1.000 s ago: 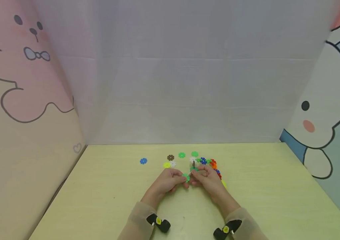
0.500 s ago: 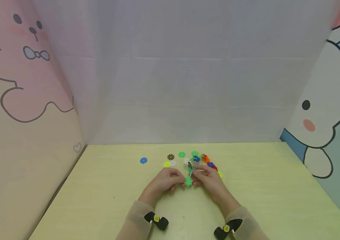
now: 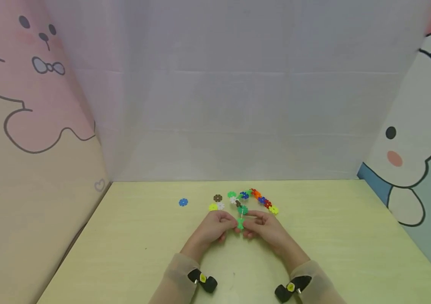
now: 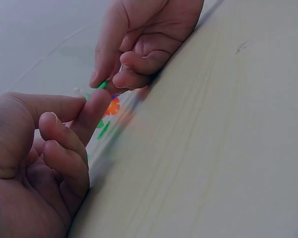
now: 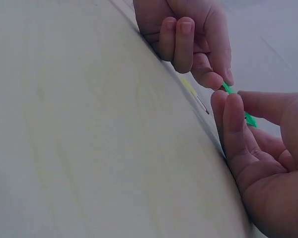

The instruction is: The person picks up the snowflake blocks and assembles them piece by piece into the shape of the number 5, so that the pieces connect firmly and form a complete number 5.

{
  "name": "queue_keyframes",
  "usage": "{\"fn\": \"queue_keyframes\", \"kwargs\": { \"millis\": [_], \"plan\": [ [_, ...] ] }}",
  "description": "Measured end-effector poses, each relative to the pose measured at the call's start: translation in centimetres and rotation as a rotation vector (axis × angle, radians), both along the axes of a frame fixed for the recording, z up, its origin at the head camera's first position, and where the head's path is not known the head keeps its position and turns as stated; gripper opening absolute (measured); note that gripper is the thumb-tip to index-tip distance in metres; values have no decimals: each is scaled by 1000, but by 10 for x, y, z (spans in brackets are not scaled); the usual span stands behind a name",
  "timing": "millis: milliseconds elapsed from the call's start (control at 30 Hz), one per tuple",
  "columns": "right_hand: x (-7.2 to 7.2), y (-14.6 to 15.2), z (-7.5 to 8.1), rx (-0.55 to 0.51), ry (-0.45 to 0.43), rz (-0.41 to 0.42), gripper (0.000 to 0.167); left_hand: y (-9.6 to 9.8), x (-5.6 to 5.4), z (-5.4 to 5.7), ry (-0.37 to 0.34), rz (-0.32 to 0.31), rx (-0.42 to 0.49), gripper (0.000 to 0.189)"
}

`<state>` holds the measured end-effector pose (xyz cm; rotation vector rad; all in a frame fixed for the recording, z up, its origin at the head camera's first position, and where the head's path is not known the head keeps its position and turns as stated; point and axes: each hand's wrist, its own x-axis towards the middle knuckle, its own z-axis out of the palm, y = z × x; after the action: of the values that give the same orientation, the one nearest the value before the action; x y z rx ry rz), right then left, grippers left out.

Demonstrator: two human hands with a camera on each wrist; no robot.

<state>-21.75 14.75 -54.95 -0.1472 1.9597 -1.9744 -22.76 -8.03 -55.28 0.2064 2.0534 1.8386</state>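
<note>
Between the fingertips of both hands is a green snowflake disc [image 3: 240, 223], a flat notched plastic piece, tilted toward its edge in the head view. My left hand [image 3: 213, 226] pinches its left side with thumb and forefinger. From the right, my right hand [image 3: 266, 227] pinches it too, the thumb lying along it in the right wrist view. A white disc seen edge-on [image 3: 242, 214] joins it to a dark green disc [image 3: 243, 210]. From there a curved chain runs on through a brown disc [image 3: 238, 203], a blue disc [image 3: 244, 195] and an orange disc [image 3: 257, 194] to a yellow disc [image 3: 274, 210].
Loose discs lie beyond my left hand: a brown one [image 3: 217, 198], a yellow one [image 3: 213, 207], a white one [image 3: 221, 206] and a green one [image 3: 232, 194]. A blue disc [image 3: 183, 202] lies farther left. The pale wooden table [image 3: 143, 228] meets a white curtain [image 3: 208, 156] behind.
The linked chain has swung left and farther from me. The green disc, first in my left fingers, has turned and now sits between both hands.
</note>
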Motion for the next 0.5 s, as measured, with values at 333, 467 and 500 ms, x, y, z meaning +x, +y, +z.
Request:
{"fn": "queue_keyframes", "kwargs": {
  "millis": [333,467,500],
  "plan": [
    [-6,4,-4,-48,4,-11,46,-6,-2,3,3,13,-22,16],
    [-4,5,-5,-68,-23,-16,52,-24,-5,6,13,56,-38,18],
    [-4,5,-5,-71,-26,-11,52,-30,-7,7,21,77,-41,18]
  ]
}}
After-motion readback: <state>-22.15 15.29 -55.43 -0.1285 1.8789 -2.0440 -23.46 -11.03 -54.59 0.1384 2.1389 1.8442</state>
